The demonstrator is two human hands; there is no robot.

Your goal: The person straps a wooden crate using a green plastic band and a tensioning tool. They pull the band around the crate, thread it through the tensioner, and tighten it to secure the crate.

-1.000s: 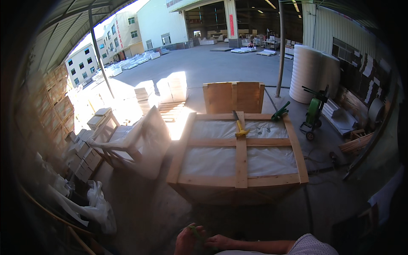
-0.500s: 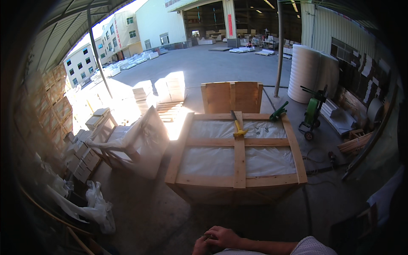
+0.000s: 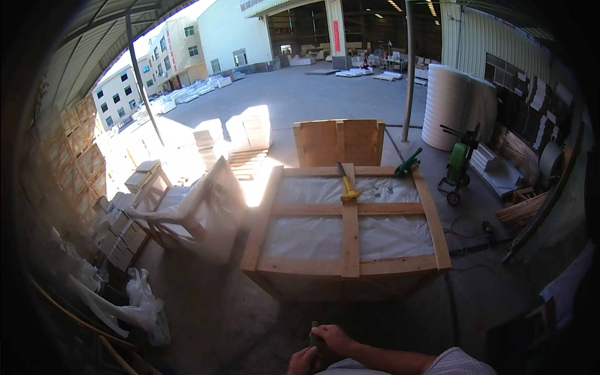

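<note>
Close to my body at the lower edge, my right hand (image 3: 334, 339) pinches a small, narrow green object (image 3: 313, 334), whose exact kind I cannot make out. My left hand (image 3: 302, 360) is closed just below, by the object's lower end; what its fingers hold is hidden. In front of me stands a wooden crate (image 3: 306, 266) with white plastic sheeting (image 3: 300, 237) under its slats. A hammer (image 3: 349, 187) with a yellow head lies over the middle slat. On the far right corner rests a green hand tool (image 3: 408, 164), apart from both hands.
Left of the crate is a plastic-wrapped wooden frame (image 3: 215, 219), with stacked pale blocks (image 3: 119, 234) beyond it. Crumpled plastic (image 3: 147, 300) lies at lower left. A wooden panel (image 3: 339, 142) stands behind the crate. A green wheeled cart (image 3: 459, 165) and foam rolls (image 3: 447, 106) stand at right.
My right hand has risen slightly and moved right, off my left hand. The small green object now shows upright between them. The crate and its tools have stayed put.
</note>
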